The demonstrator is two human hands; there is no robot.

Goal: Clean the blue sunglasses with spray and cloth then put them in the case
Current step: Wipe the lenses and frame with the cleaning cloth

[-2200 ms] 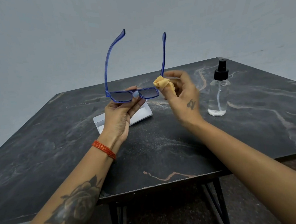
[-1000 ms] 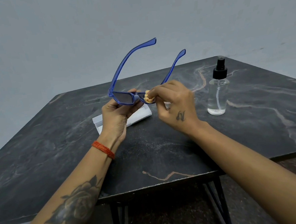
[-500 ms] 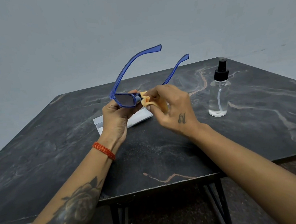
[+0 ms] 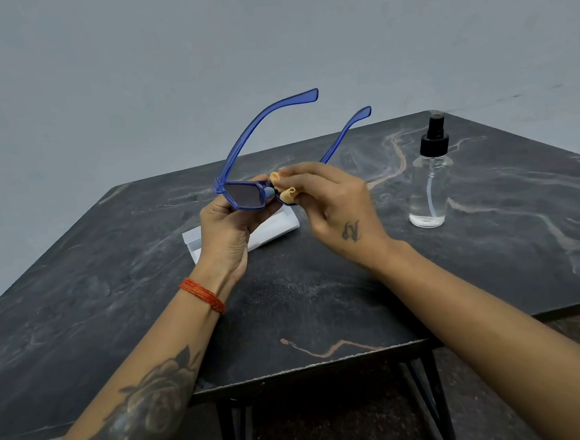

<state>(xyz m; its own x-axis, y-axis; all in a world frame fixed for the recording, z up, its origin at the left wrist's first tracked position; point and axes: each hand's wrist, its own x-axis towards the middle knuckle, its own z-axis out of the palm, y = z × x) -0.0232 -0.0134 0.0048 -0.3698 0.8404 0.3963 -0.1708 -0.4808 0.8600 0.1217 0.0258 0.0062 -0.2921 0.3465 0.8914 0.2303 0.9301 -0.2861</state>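
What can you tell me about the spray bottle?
The spray bottle is small, round and clear, glass or plastic, with a black pump top. A thin tube runs down inside, and only a little clear liquid shows at the bottom. It stands upright on the dark table, right of both hands. Nothing else touches it.

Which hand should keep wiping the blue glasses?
Probably the right hand: it already pinches the yellow cloth against the sunglasses. The left hand grips the frame, holding it above the table.
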